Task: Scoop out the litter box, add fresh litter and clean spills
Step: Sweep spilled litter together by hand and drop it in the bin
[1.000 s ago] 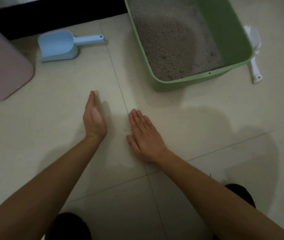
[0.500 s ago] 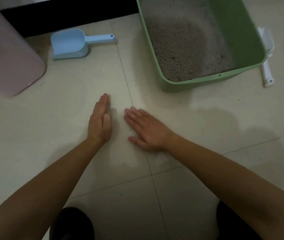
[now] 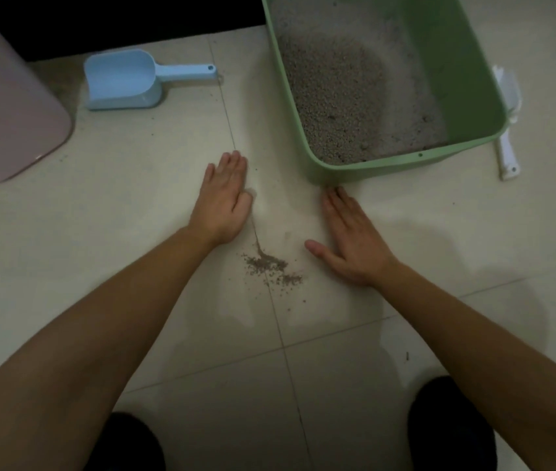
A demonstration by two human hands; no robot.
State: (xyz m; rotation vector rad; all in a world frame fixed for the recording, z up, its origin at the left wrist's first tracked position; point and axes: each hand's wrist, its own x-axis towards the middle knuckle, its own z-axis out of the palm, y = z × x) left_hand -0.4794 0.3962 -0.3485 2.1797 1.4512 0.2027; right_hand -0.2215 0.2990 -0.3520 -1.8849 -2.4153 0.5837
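Spilled litter (image 3: 271,266) lay gathered in front of the green litter box (image 3: 405,162).
The hands had parted since a moment before, uncovering the pile between them: left hand (image 3: 224,198) and right hand (image 3: 351,236) straight-fingered, holding nothing, right fingertips at the box's near corner.

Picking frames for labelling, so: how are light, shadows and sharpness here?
Head view: dim, flat light, no glare; soft shadows on the floor right of the right hand and below the spilled litter; its grains are fairly sharp; the wide angle seems to curve the litter box rim.
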